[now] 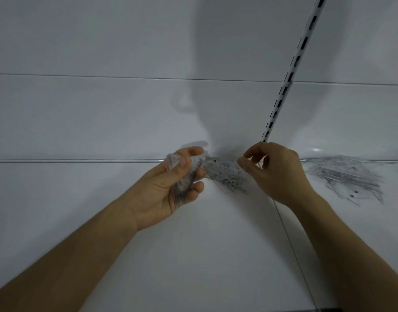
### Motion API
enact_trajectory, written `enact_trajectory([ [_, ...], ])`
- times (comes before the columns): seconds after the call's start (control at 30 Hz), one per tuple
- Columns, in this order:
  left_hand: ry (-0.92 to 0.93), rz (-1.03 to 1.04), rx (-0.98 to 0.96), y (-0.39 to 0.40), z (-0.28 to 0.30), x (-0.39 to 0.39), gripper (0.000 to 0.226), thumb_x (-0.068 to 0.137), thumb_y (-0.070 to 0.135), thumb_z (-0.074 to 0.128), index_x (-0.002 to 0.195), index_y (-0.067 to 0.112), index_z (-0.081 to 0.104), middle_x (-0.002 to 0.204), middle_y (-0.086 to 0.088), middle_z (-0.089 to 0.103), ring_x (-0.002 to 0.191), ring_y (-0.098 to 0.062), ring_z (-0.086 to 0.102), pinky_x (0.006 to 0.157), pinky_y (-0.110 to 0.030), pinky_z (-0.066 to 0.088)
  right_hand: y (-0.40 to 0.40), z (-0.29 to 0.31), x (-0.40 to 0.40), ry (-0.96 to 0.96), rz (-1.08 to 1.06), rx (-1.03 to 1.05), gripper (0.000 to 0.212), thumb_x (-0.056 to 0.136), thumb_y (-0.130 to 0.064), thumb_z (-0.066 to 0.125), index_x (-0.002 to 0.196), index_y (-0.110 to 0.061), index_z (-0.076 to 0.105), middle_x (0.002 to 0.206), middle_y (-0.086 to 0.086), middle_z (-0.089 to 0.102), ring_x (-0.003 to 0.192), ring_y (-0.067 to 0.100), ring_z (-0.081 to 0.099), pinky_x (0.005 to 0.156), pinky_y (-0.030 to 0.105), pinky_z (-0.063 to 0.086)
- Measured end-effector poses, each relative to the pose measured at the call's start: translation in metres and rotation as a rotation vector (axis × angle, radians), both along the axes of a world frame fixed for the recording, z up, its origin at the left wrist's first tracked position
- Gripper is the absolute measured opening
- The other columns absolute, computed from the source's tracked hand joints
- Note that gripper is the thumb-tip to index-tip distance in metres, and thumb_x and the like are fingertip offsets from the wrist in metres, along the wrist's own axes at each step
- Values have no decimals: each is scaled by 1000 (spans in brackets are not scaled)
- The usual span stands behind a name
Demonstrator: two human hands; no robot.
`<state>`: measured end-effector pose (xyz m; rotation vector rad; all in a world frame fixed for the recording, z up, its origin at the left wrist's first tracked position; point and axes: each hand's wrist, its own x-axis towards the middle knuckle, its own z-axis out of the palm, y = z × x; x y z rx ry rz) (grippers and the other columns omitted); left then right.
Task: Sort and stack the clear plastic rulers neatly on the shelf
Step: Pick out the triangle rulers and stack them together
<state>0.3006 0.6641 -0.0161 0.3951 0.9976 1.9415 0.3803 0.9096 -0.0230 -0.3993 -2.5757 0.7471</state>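
Observation:
My left hand (171, 188) grips a bundle of clear plastic rulers (185, 176) with dark print, held palm up above the white shelf (193, 255). More clear rulers (227, 176) fan out between my hands, low over the shelf near its back edge. My right hand (274, 172) hovers over their right end, thumb and forefinger pinched close together at a ruler's edge; whether it truly grips one I cannot tell. A loose heap of clear rulers (344, 176) lies on the shelf to the right.
A white back wall (103, 109) rises behind the shelf. A slotted metal upright (283, 86) runs diagonally up the wall from behind my right hand. A seam (290, 244) divides the shelf surface under my right forearm.

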Motion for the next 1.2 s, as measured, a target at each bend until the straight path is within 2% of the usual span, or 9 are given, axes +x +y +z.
enact_trajectory([
  [0.13, -15, 5, -21, -3, 0, 0, 67, 52, 45, 96, 112, 23, 73, 124, -20, 68, 56, -11, 65, 49, -19, 56, 1, -3, 1, -213, -24, 73, 41, 79, -68, 69, 102, -35, 61, 92, -15, 60, 83, 4, 56, 73, 31, 49],
  [0.27, -10, 56, -48, -3, -1, -3, 63, 53, 50, 93, 107, 25, 71, 98, -10, 68, 53, -9, 59, 46, -18, 53, -1, -7, -1, -265, -40, 6, 37, 80, -53, 78, 106, -27, 70, 87, -15, 66, 78, 3, 59, 68, 23, 47],
  [0.37, -3, 154, -92, -1, 1, -3, 38, 72, 43, 74, 103, 23, 67, 96, -9, 64, 54, -10, 59, 48, -20, 55, 0, -7, -3, -214, -49, -118, 26, 79, -40, 83, 99, -26, 76, 80, -12, 70, 72, -1, 60, 57, 9, 37],
  [0.5, 56, 232, -168, -2, 4, -5, 33, 81, 37, 63, 110, 21, 70, 98, -11, 68, 58, -13, 64, 51, -22, 57, 7, -2, -1, -164, -71, -234, 15, 79, -30, 85, 91, -27, 77, 77, -10, 71, 67, 0, 61, 57, 12, 42],
  [0.73, -48, 23, -63, -7, 9, -9, 44, 98, 26, 49, 140, 17, 58, 119, -21, 64, 106, -37, 69, 88, -38, 58, 15, 0, -1, -31, -71, -326, 8, 88, -21, 77, 90, -28, 79, 82, -14, 74, 75, 0, 67, 77, 26, 54],
  [0.83, -21, 11, -14, -6, 8, -10, 43, 98, 23, 46, 137, 19, 61, 120, -21, 65, 115, -43, 65, 86, -37, 61, 18, 3, 1, 46, -58, -365, 12, 91, -17, 74, 90, -28, 79, 76, -13, 74, 60, -3, 62, 70, 25, 51],
  [0.9, -3, 53, 0, -5, 7, -9, 42, 94, 22, 50, 134, 21, 64, 116, -20, 66, 115, -43, 65, 80, -35, 62, 19, 5, 1, 99, -43, -492, 18, 95, -13, 67, 88, -26, 79, 77, -6, 74, 60, 5, 60, 66, 27, 50],
  [1.03, 73, 102, -90, -5, 4, -10, 44, 91, 24, 55, 134, 22, 63, 123, -22, 63, 111, -43, 67, 76, -36, 62, 12, 18, 4, 141, 196, -1120, 21, 94, -9, 61, 87, -13, 80, 79, 5, 65, 69, 14, 57, 63, 25, 49],
  [1.2, 120, -142, -45, -8, 1, -5, 46, 99, 27, 48, 145, 24, 50, 144, -17, 55, 123, -46, 58, 77, -38, 61, -21, 9, 2, 22, 396, -1018, 13, 80, -13, 68, 89, -8, 77, 72, 10, 63, 64, 22, 53, 62, 26, 49],
])
